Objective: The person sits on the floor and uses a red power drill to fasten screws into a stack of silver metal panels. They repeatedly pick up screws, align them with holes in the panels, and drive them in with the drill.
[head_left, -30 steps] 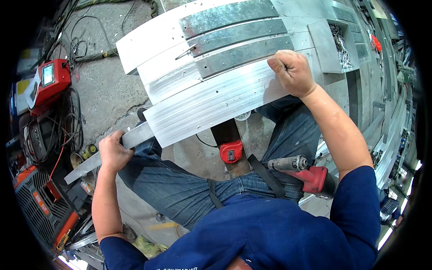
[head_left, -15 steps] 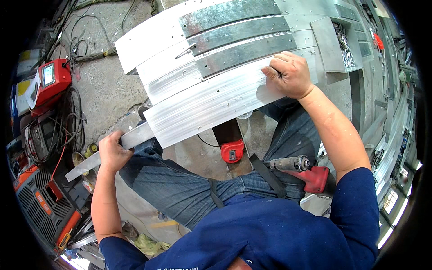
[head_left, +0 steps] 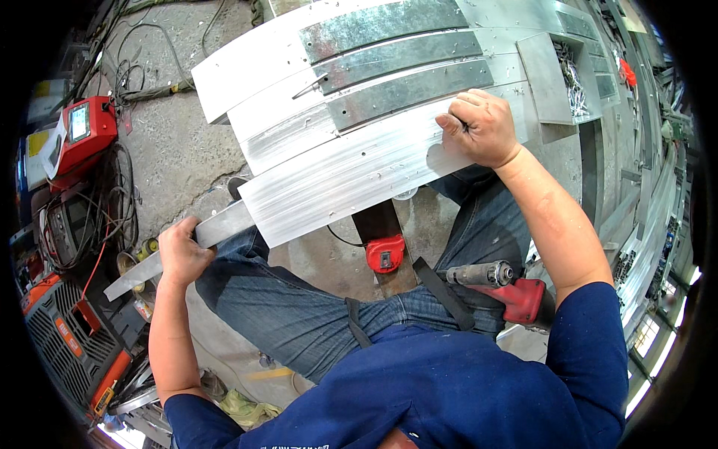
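Note:
My left hand (head_left: 185, 251) is closed round a flat metal bar (head_left: 228, 222) to the left of my knee. The bar's outer end sticks out past my fingers, and its other end runs under the corner of a bare aluminium panel (head_left: 336, 187). On the right part of that panel rests my right hand (head_left: 482, 127), its fingers curled in and the thumb bent against them. Whether something small sits in that grip is hidden. Beyond it, several darker galvanised strips (head_left: 411, 93) lie side by side across the panels, with a thin pointed metal pin (head_left: 309, 86) at their left end.
A metal tray (head_left: 546, 78) of rivets (head_left: 572, 86) stands at the back right. By my right hip is a red-and-black power drill (head_left: 508, 292). A red tape measure (head_left: 385, 254) lies between my legs. Cables, a red machine (head_left: 86, 135) and an orange-grey unit (head_left: 71, 337) stand left.
My left hand has shifted slightly left, drawing the metal bar a little further out from under the panel. My right hand stays in place on the panel.

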A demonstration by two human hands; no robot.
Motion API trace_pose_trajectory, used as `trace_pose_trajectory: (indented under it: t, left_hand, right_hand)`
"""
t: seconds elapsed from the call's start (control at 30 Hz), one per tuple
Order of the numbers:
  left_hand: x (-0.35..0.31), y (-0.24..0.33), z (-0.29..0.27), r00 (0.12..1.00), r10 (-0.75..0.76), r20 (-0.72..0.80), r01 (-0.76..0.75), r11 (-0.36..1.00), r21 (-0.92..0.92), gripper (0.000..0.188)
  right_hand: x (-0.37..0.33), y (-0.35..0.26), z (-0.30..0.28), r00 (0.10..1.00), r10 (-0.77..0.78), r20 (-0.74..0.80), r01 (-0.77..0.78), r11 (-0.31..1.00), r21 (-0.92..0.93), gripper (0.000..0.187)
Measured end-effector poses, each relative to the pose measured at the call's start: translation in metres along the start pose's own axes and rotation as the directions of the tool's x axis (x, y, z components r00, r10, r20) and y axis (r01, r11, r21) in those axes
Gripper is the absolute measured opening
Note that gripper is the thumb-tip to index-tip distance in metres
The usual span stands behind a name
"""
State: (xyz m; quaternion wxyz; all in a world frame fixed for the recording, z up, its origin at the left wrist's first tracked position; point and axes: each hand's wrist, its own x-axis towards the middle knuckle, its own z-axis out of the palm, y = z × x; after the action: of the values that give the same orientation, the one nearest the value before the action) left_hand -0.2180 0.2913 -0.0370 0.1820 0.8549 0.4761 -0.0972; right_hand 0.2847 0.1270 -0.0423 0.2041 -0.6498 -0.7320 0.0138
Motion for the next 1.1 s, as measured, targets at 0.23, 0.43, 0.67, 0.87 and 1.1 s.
trace_pose_trajectory:
  t: [0.23, 0.43, 0.67, 0.87, 1.1]
  left_hand:
    - [0.002, -0.001, -0.001, 1.000, 0.002, 0.003, -0.002, 1.000, -0.006, 0.028]
    - [0.006, -0.005, 0.000, 0.999, 0.029, -0.020, -0.029, 1.000, -0.004, 0.029]
    - [0.009, -0.001, -0.003, 1.000, -0.002, -0.008, 0.002, 1.000, -0.022, 0.030]
    - [0.009, -0.001, -0.008, 1.000, -0.002, 0.004, 0.002, 1.000, -0.003, 0.029]
    - [0.007, -0.002, -0.003, 1.000, -0.016, 0.015, 0.017, 0.998, -0.054, 0.029]
  right_hand:
    - [0.000, -0.001, -0.001, 1.000, 0.014, 0.005, -0.014, 1.000, 0.007, 0.040]
    - [0.001, -0.002, -0.001, 1.000, 0.013, -0.003, -0.013, 1.000, 0.020, 0.037]
    - [0.001, -0.001, -0.002, 1.000, 0.017, 0.024, -0.017, 1.000, -0.021, 0.041]
    - [0.001, -0.001, -0.002, 1.000, 0.020, 0.011, -0.020, 1.000, 0.002, 0.042]
    - [0.002, -0.003, -0.003, 1.000, 0.020, 0.014, -0.020, 1.000, 0.003, 0.044]
